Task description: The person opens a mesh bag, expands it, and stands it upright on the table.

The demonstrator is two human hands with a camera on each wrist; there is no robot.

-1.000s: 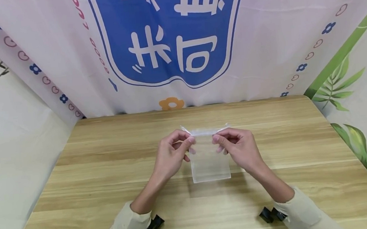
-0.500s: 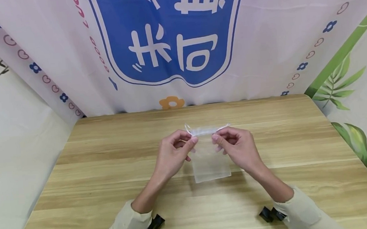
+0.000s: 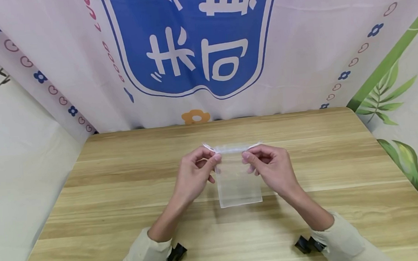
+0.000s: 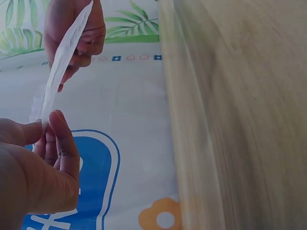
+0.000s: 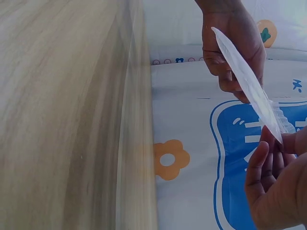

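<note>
A small sheer white drawstring pouch (image 3: pixel 240 185) hangs flat between my two hands over the table, its gathered top edge facing away from me. My left hand (image 3: pixel 197 174) pinches its upper left corner between thumb and fingers. At the upper right corner my right hand (image 3: pixel 274 168) holds it the same way. Short white string ends stick out past both corners. Edge-on, the pouch (image 4: pixel 64 57) looks like a thin white strip in the left wrist view. From the right wrist, the pouch (image 5: pixel 247 81) slants up toward the other hand. Nothing shows inside it.
A wood-grain table (image 3: pixel 127 210) spreads beneath the hands. Behind its far edge hangs a white curtain (image 3: pixel 299 58) with a blue printed emblem. Black devices are strapped at both sleeve cuffs, close over the tabletop.
Over the last half second my left hand has shifted slightly left, drawing the pouch's top wider. The left string end now leans further outward. My right hand has barely moved.
</note>
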